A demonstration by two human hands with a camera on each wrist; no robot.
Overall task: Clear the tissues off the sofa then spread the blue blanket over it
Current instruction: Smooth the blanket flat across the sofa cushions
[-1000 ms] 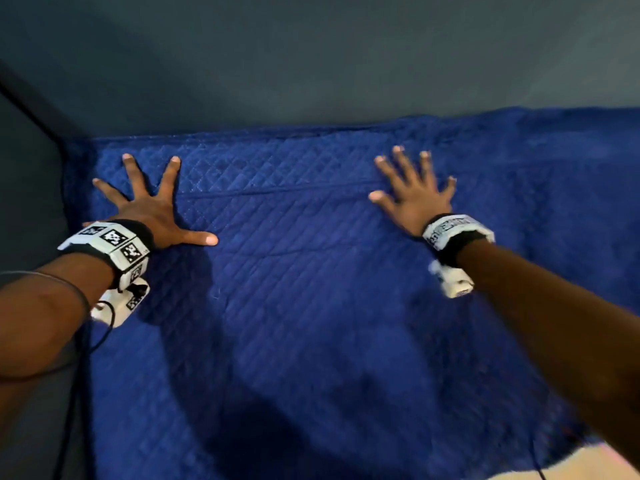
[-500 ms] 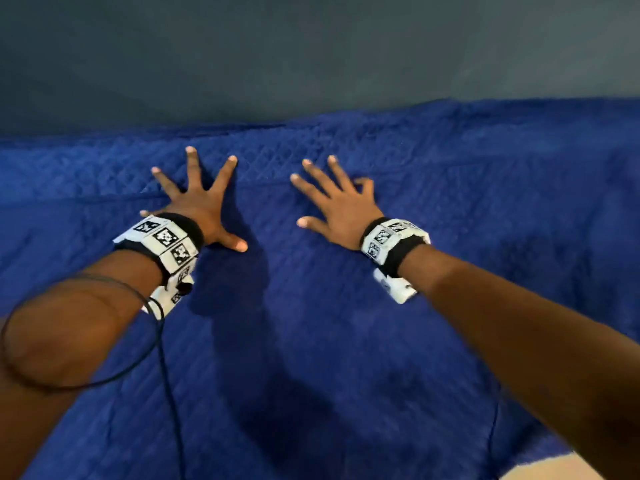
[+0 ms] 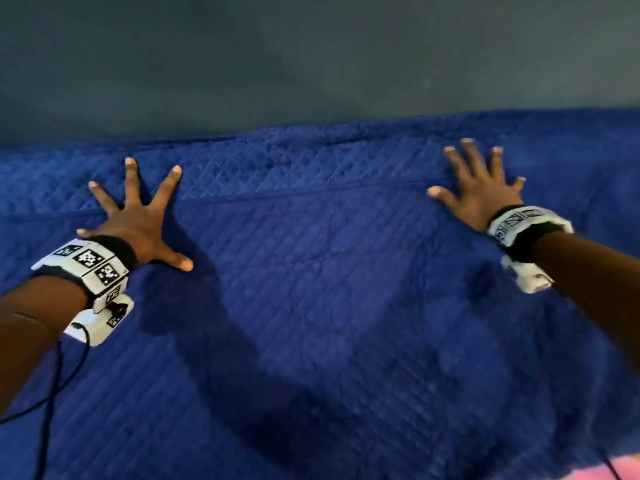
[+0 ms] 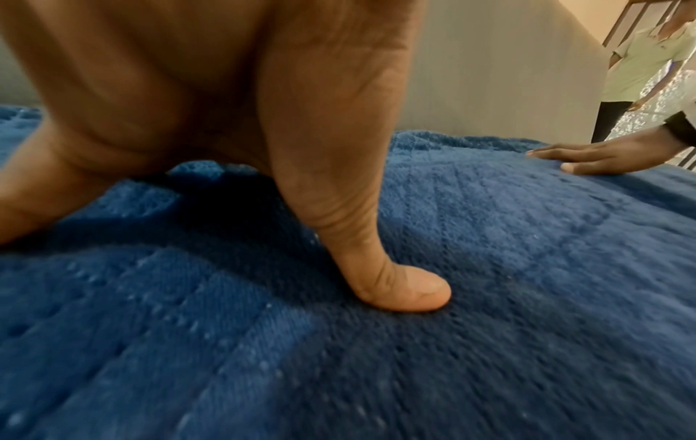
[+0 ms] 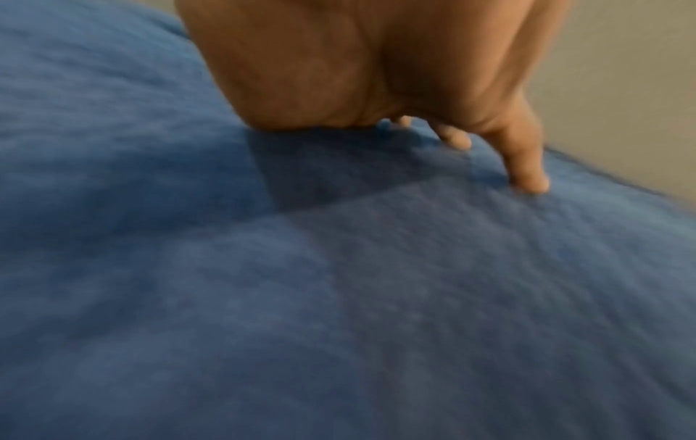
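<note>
1. We see the blue blanket [image 3: 311,306] lying spread across the sofa, its far edge against the grey backrest [image 3: 311,64].
2. Our left hand [image 3: 138,226] presses flat on it, fingers splayed straight (thumb out sideways).
3. Our right hand [image 3: 479,192], well apart, lies flat too, fingers extended, gripping nothing.

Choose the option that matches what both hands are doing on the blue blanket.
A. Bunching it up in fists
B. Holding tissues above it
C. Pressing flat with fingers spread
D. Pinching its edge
C: the left hand and right hand lie flat, fingers spread, on the blue blanket.
</note>
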